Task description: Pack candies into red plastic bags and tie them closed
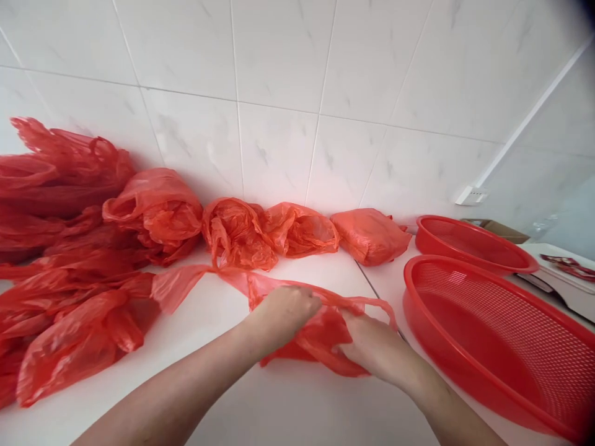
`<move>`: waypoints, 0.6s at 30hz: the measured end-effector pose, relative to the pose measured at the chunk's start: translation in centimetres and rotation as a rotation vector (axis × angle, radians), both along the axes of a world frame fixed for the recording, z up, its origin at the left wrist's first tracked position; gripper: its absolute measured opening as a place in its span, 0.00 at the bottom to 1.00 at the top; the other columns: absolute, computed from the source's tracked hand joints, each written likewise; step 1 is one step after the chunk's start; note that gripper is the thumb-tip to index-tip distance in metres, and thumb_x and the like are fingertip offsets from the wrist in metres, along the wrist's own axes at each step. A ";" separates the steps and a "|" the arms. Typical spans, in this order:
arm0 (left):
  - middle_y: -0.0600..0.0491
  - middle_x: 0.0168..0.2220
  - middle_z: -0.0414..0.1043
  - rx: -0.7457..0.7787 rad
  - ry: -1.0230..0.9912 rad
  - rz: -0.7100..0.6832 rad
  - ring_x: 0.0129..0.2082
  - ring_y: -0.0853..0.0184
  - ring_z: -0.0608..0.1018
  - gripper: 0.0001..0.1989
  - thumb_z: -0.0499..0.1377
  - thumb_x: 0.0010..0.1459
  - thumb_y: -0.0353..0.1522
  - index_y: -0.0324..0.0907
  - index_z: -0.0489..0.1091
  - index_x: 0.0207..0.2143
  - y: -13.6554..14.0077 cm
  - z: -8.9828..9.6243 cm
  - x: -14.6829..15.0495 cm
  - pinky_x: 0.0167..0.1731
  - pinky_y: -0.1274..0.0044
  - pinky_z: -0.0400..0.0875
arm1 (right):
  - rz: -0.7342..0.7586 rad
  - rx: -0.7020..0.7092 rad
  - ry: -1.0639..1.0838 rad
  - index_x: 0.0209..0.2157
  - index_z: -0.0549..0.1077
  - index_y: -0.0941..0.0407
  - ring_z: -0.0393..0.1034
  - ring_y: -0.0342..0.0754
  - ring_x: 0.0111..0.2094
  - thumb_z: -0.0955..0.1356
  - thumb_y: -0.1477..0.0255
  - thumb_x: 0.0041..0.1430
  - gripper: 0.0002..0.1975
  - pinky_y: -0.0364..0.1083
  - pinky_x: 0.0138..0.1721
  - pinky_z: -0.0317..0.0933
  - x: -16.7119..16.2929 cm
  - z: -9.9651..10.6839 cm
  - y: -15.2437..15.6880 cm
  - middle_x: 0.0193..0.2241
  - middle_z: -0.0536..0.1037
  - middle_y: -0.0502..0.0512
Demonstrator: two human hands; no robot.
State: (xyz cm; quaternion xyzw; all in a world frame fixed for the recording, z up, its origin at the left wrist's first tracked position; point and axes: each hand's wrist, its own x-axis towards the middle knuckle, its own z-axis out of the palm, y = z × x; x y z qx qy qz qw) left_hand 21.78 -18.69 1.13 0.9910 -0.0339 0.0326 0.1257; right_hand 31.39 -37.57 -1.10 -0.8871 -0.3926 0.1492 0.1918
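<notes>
A thin red plastic bag (320,331) lies on the white table in front of me, partly raised, with a loop handle standing out to the right. My left hand (288,313) is closed in a fist on its upper edge. On the bag's right side, my right hand (372,344) grips the plastic; its fingertips are partly hidden in the folds. Another strip of red plastic (179,285) stretches left from behind my left hand toward a heap of red bags (83,334).
Along the tiled wall stand several bunched red bags (297,229) and one rounded, closed red bag (370,235). To the right are a large red mesh basket (465,384) and a second red basket (474,241). A knife (534,284) and a white board (558,251) lie beyond them.
</notes>
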 end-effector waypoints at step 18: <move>0.49 0.57 0.64 0.093 0.073 -0.265 0.57 0.55 0.67 0.29 0.57 0.43 0.18 0.48 0.68 0.48 3.8 -3.1 0.6 0.53 0.67 0.66 | 0.012 -0.064 -0.063 0.57 0.66 0.53 0.64 0.59 0.52 0.73 0.67 0.42 0.37 0.52 0.47 0.61 6.6 -1.7 4.5 0.55 0.66 0.60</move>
